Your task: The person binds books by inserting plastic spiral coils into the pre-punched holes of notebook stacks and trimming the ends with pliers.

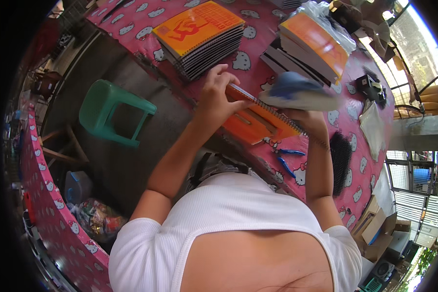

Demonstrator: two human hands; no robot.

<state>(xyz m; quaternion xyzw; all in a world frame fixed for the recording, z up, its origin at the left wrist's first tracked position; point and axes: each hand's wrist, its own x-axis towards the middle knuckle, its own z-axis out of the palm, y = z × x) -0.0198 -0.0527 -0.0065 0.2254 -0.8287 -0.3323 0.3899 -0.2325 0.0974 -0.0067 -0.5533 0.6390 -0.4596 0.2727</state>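
Note:
An orange-covered spiral notebook [248, 124] is held up and tilted in front of me. My left hand [216, 92] grips its upper left part, the thumb on the cover near the bound edge. A dark coil [280, 116] runs along that edge, and its loose end trails past my right wrist. My right hand [304, 119] is at the coil's right end, its fingers mostly hidden. Right above that hand is a blue-and-white thing [299, 92], too blurred to name; whether my hand holds it does not show. Below the notebook, blue-handled pliers [288, 160] lie on the table.
On the pink patterned tablecloth [301, 192] stand a tall stack of orange spiral notebooks [199, 29] and a second, looser stack [314, 44]. Black coils [340, 163] lie at the right, near a small black device [370, 90]. A green stool [112, 109] stands on the floor at left.

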